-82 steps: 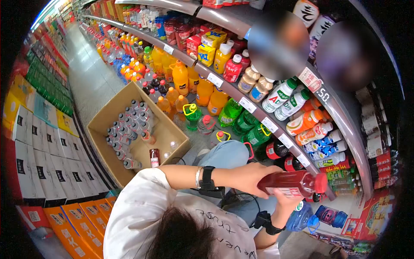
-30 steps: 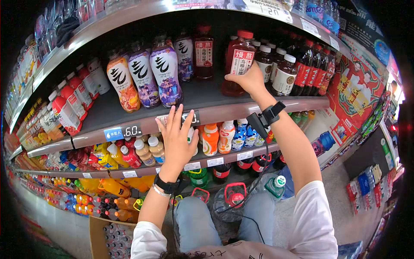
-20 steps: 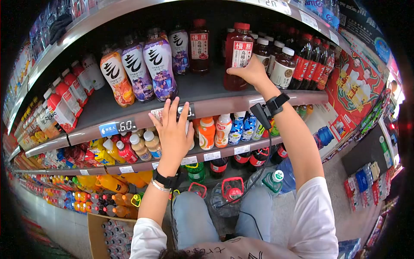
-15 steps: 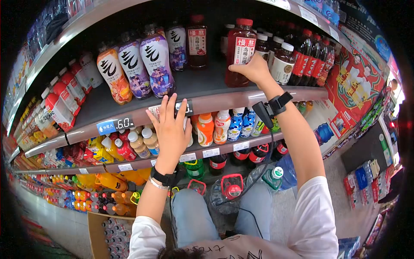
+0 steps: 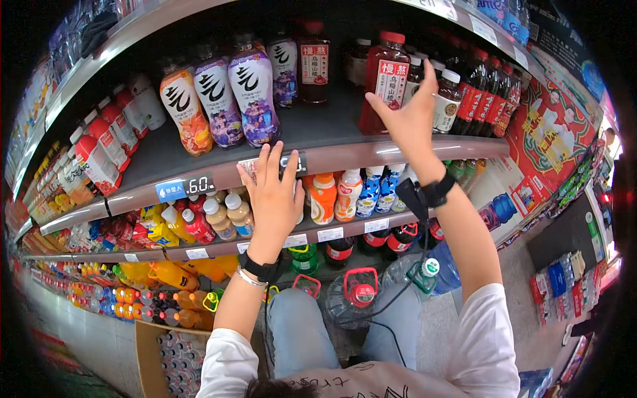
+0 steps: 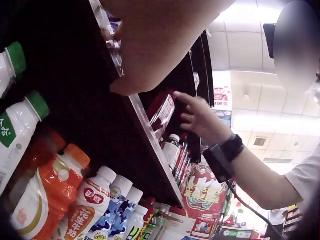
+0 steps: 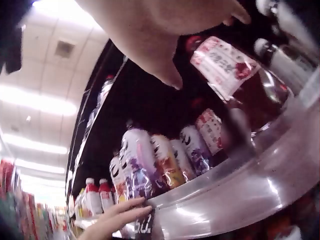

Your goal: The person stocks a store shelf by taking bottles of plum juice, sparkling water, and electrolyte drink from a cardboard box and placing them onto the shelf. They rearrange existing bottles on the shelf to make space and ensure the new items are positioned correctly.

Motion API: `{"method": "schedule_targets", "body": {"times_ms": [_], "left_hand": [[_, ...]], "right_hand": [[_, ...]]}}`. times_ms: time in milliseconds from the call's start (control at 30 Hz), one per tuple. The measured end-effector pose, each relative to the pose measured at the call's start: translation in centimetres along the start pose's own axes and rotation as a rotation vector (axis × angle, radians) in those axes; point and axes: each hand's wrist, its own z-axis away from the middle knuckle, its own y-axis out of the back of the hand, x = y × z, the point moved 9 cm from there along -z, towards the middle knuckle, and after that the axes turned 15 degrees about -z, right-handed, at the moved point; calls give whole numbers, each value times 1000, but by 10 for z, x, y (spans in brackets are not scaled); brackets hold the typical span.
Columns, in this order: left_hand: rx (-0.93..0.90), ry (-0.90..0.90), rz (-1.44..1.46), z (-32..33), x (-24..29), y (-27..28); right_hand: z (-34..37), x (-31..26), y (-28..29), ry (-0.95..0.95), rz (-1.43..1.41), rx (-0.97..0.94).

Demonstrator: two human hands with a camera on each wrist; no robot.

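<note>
A dark red drink bottle [image 5: 393,83] with a red cap and a white and red label stands upright near the front of the upper shelf. My right hand [image 5: 409,126] is just in front of its right side, thumb and fingers spread apart and not wrapped round it. In the right wrist view, the same bottle [image 7: 257,95] shows below the spread right hand [image 7: 155,35]. My left hand [image 5: 273,196] rests on the shelf's front edge [image 5: 352,158] with its fingers straight, over a price tag. A matching red bottle [image 5: 314,65] stands farther back to the left.
Purple and orange bottles [image 5: 255,96] stand left on the same shelf, with dark white-capped bottles [image 5: 446,103] and cola-coloured ones [image 5: 474,93] on the right. Lower shelves hold several drinks. Large water jugs [image 5: 352,298] stand by the knees, and a carton [image 5: 149,358] of bottles is lower left.
The red bottle, earlier held low in both hands, came to the upper shelf in the right hand's grip. The right fingers have since let go and spread; the left hand stays on the edge.
</note>
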Motion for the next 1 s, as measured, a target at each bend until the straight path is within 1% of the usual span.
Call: {"method": "schedule_targets", "body": {"times_ms": [33,100,133,167,233,333,433,467,567,667,767,900,933,1000], "left_hand": [[2,0,5,0,0,0],[0,2,20,0,-1,0],[20,3,15,1,-1,0],[25,4,23,1,-2,-1],[34,5,37,1,-3,0],[27,3,56,2,-5,0],[23,-3,72,1,-6,0],[26,-5,74,1,-6,0],[48,-3,78,2,-6,-2],[55,-2,92,3,-7,-1],[47,0,98,2,-7,1],[39,-8,102,1,-8,0],[37,-11,96,1,-8,-1],[36,-13,103,1,-9,0]], "right_hand": [[-3,-30,7,153,27,66],[-7,-73,-8,333,-13,-88],[-6,-66,-29,197,-171,-169],[-7,-59,-48,53,-261,-223],[-10,-41,-83,-180,-354,-288],[-25,-37,-104,-82,-300,-215],[-25,-39,-108,-84,-289,-218],[-22,-35,-110,-41,-201,-226],[-13,-8,-129,-183,-112,-279],[-16,25,-147,-401,-26,-289],[-36,30,-158,-368,30,-262],[-80,11,-168,-140,146,-234],[-90,19,-179,-212,155,-390],[-114,43,-193,-50,167,-319]]}}
